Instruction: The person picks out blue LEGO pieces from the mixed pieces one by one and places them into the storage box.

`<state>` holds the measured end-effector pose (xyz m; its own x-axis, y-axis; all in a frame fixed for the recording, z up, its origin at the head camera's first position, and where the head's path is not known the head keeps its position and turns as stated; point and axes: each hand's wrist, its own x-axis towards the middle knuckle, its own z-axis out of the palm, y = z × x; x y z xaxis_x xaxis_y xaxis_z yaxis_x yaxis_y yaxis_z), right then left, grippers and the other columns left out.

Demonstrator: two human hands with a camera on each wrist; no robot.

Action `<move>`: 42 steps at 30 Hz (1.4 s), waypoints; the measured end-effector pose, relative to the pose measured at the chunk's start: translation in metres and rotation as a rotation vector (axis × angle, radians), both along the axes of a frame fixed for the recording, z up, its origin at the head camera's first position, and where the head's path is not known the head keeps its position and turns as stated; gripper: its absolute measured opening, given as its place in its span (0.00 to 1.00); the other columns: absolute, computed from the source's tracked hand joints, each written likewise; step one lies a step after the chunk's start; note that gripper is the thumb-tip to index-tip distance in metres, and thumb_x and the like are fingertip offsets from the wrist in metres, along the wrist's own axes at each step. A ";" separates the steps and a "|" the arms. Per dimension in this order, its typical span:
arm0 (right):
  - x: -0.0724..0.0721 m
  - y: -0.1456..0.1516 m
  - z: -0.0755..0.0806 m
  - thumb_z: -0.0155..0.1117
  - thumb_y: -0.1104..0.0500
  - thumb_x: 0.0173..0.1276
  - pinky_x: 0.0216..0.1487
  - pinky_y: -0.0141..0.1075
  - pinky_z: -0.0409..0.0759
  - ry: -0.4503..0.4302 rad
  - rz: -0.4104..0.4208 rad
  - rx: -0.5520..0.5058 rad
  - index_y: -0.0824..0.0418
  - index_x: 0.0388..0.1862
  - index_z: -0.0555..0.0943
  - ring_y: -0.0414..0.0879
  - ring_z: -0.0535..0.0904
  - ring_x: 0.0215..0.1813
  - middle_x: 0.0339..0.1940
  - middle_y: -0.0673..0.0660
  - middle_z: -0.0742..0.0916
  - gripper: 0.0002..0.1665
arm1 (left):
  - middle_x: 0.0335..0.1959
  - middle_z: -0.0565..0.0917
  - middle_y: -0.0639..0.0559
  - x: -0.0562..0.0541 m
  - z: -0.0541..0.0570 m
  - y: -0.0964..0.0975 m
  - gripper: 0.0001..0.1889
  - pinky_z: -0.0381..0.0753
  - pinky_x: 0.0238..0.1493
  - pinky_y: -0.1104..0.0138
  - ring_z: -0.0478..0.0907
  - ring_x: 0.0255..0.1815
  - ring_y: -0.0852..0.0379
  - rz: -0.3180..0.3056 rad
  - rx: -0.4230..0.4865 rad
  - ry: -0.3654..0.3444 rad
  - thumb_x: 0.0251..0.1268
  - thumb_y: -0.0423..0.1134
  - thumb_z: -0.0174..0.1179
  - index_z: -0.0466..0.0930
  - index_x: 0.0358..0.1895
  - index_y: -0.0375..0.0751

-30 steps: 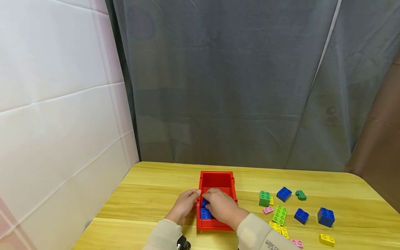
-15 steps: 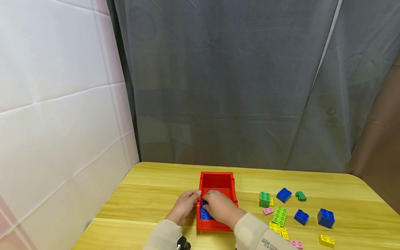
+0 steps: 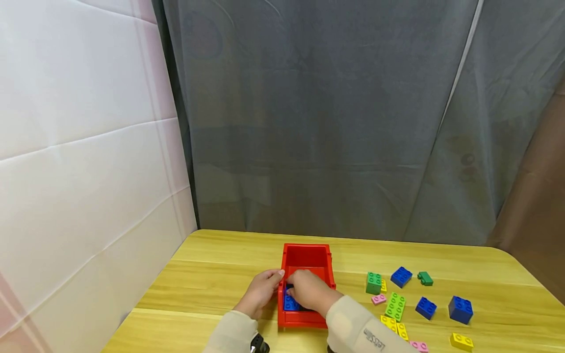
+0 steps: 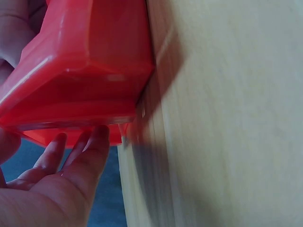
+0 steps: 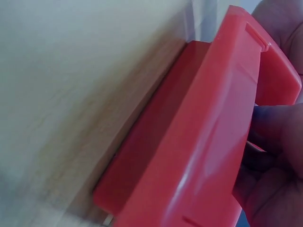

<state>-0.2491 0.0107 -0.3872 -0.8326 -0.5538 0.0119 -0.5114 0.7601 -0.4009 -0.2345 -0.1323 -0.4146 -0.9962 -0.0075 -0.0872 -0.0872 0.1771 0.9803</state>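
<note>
A red open bin (image 3: 306, 319) stands on the table, with several blue toy bricks (image 3: 291, 304) along the left of its floor. My left hand (image 3: 261, 289) holds the bin's left wall, thumb at the rim and fingers against the outside; those fingers (image 4: 97, 142) show in the left wrist view. Inside the bin, my right hand (image 3: 311, 291) is bent down with curled fingers, pinching a dark blue brick (image 3: 289, 286) near the left wall. The palm hides most of that brick. In the right wrist view the bin wall (image 5: 199, 137) covers the fingertips partly.
Loose bricks lie right of the bin: a green block (image 3: 373, 283), a lime brick (image 3: 395, 306), blue bricks (image 3: 460, 309), yellow bricks (image 3: 461, 341) and pink ones (image 3: 378, 299). A grey curtain (image 3: 309, 122) hangs behind the table, and a white cloth (image 3: 88, 147) at the left.
My right hand has shifted slightly left and down inside the bin, over the blue bricks. The left hand keeps its place on the bin wall.
</note>
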 end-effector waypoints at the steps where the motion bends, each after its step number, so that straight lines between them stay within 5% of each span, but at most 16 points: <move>1: -0.001 0.000 0.000 0.66 0.61 0.65 0.50 0.37 0.81 0.002 0.006 -0.010 0.61 0.44 0.87 0.39 0.77 0.34 0.31 0.48 0.85 0.10 | 0.53 0.79 0.33 0.000 0.000 0.000 0.23 0.77 0.56 0.51 0.78 0.51 0.45 0.000 0.000 0.002 0.75 0.43 0.48 0.73 0.58 0.23; 11: -0.002 -0.001 -0.001 0.65 0.61 0.65 0.38 0.30 0.79 -0.042 -0.013 -0.033 0.63 0.36 0.88 0.38 0.73 0.26 0.22 0.47 0.82 0.07 | 0.51 0.81 0.35 0.000 0.000 0.000 0.23 0.76 0.56 0.52 0.79 0.49 0.47 -0.005 -0.006 -0.006 0.75 0.44 0.48 0.74 0.57 0.24; 23: 0.000 -0.003 -0.001 0.60 0.60 0.69 0.36 0.32 0.76 -0.111 -0.065 -0.027 0.63 0.36 0.86 0.41 0.73 0.25 0.21 0.49 0.79 0.10 | 0.51 0.81 0.35 0.002 0.001 0.000 0.23 0.77 0.55 0.53 0.79 0.49 0.48 -0.006 -0.006 0.000 0.75 0.44 0.48 0.73 0.58 0.24; 36: 0.004 -0.002 -0.001 0.57 0.58 0.71 0.55 0.43 0.79 -0.172 -0.088 -0.020 0.65 0.56 0.80 0.43 0.75 0.38 0.40 0.52 0.84 0.18 | 0.51 0.81 0.35 0.001 0.000 -0.001 0.24 0.76 0.56 0.51 0.79 0.48 0.48 -0.003 -0.024 -0.006 0.76 0.44 0.47 0.72 0.59 0.23; 42: 0.011 -0.002 0.009 0.60 0.55 0.70 0.62 0.46 0.74 -0.134 -0.085 0.026 0.63 0.61 0.78 0.48 0.78 0.56 0.56 0.56 0.83 0.24 | 0.53 0.79 0.35 0.001 0.001 -0.001 0.24 0.75 0.57 0.49 0.78 0.50 0.45 -0.003 -0.034 -0.007 0.75 0.45 0.47 0.73 0.58 0.25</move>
